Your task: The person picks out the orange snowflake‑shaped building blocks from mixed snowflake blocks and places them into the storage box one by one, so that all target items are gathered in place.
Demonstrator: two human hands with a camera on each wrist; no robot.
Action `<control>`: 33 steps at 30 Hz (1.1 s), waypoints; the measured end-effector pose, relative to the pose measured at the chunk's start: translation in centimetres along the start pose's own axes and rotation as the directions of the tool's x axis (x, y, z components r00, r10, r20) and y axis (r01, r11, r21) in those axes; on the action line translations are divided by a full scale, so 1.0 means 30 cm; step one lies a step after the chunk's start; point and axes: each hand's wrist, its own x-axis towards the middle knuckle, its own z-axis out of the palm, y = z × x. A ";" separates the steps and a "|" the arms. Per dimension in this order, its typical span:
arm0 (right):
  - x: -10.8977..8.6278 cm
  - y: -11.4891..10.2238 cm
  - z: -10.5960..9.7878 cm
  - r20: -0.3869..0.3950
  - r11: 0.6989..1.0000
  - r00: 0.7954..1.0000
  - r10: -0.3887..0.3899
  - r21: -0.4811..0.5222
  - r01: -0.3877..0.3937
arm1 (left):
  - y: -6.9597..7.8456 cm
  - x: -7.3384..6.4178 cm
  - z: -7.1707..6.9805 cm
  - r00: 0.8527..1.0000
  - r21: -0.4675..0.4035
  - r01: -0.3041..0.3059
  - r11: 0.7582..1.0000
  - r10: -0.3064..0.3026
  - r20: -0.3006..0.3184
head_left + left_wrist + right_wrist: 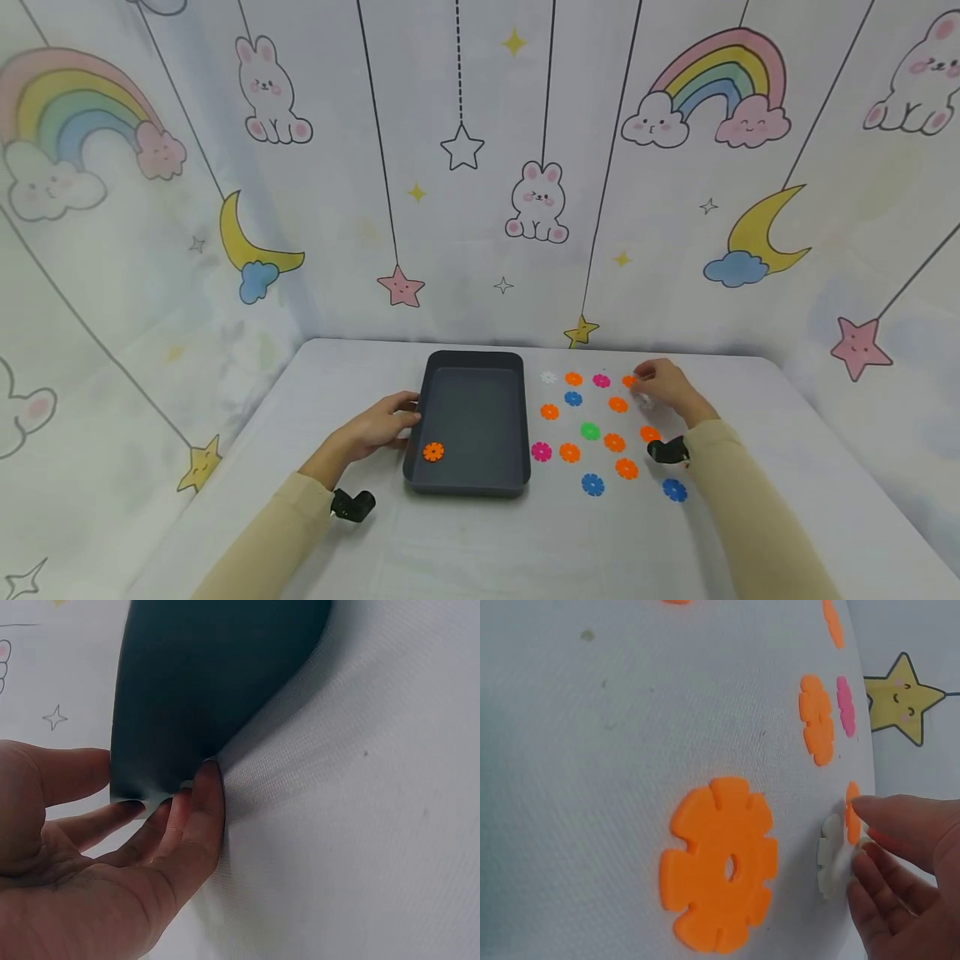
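Beige sleeves (750, 508) foremost — left hand (371, 427), fingers relaxed, touches tray (480, 408); right hand (670, 388) at white disc (828, 855) — grip unclear.

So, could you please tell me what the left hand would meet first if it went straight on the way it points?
The left hand would most likely meet the left side of the dark gray tray first; it already appears to be touching it there.
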 end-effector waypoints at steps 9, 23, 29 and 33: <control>-0.010 -0.011 0.000 0.007 1.000 1.000 0.021 -0.004 -0.021 | -0.002 -0.001 0.004 1.000 -0.004 0.008 1.000 -0.008 -0.007; -0.004 -0.009 -0.004 -0.011 1.000 1.000 0.002 -0.009 -0.002 | -0.002 0.011 0.000 1.000 -0.006 0.003 1.000 -0.003 -0.006; -0.001 0.017 -0.013 -0.089 0.994 0.990 -0.106 -0.029 0.104 | -0.006 0.008 0.005 1.000 -0.017 0.007 1.000 -0.007 -0.009; -0.012 0.011 -0.022 -0.118 0.989 0.982 -0.145 -0.013 0.144 | -0.005 0.008 0.003 1.000 -0.021 0.009 1.000 -0.009 -0.007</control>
